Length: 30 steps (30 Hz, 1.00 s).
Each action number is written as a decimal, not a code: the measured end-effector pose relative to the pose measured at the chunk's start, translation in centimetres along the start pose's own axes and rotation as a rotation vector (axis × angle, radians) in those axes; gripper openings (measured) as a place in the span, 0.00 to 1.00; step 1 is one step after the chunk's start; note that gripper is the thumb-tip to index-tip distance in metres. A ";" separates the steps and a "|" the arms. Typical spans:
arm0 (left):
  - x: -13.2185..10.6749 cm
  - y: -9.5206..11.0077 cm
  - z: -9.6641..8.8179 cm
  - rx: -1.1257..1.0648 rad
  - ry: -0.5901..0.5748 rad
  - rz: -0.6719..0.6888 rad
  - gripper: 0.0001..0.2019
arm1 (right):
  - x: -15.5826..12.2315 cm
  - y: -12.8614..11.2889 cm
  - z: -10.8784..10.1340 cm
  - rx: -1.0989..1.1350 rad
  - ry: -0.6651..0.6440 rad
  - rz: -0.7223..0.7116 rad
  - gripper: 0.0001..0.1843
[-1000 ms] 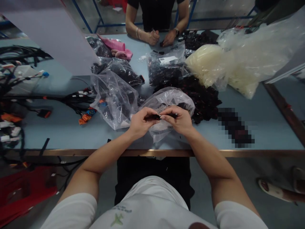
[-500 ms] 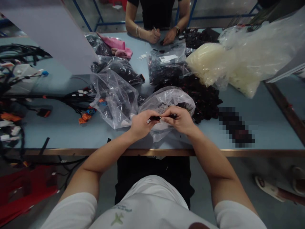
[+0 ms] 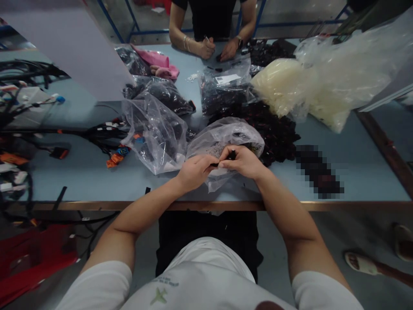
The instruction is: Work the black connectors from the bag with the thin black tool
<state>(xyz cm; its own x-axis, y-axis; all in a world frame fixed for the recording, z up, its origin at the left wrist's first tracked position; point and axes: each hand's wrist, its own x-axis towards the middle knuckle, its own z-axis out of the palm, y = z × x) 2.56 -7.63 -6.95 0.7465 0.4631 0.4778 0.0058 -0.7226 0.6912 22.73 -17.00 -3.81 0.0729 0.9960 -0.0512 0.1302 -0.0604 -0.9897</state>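
Observation:
Both my hands meet over an opened clear plastic bag [image 3: 240,125] of tiny pale pieces [image 3: 214,150]. Fingers and thumb of my left hand [image 3: 193,173] pinch a small black plastic part [image 3: 214,164], whose exact kind I cannot make out. My right hand [image 3: 245,162] is closed beside it, its fingertips touching the left ones, with another small black piece [image 3: 232,154] showing among its curled fingers. Just beyond my right hand spreads a heap of black parts [image 3: 280,137]. A crumpled clear bag [image 3: 158,137] lies left of the opened one.
Wire bundles with orange connectors [image 3: 115,160] cover the left side. Bags of black parts [image 3: 222,92] and a pale yellow bag [image 3: 279,82] stand farther back. Across the table [image 3: 97,185], a co-worker's hands [image 3: 206,48] handle small items. A pixelated dark object [image 3: 319,172] lies at right.
My hands have shifted slightly; the right fingers are more curled and a black piece now stands up among them. The part between my fingertips is turned differently.

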 end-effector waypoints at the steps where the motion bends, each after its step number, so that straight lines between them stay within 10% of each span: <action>1: -0.1 -0.1 0.1 -0.005 0.004 0.013 0.05 | 0.1 0.0 0.0 0.016 -0.011 0.005 0.20; 15: 0.6 0.3 -0.6 0.010 0.124 0.030 0.10 | 0.1 0.7 0.5 0.292 0.038 0.129 0.28; 23: 0.8 0.0 -1.1 0.020 0.185 0.104 0.10 | 0.2 1.1 -0.8 -0.558 0.269 -0.192 0.09; 30: 0.5 -0.7 -0.8 -0.130 0.168 -0.077 0.18 | 0.8 1.2 0.6 -1.157 -0.010 0.149 0.19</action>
<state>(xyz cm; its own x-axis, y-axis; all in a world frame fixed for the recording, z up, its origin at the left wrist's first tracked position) 2.39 -6.52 -6.82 0.6260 0.6012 0.4966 -0.0350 -0.6145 0.7881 22.36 -16.24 -5.13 0.1566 0.9741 -0.1628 0.9451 -0.1957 -0.2616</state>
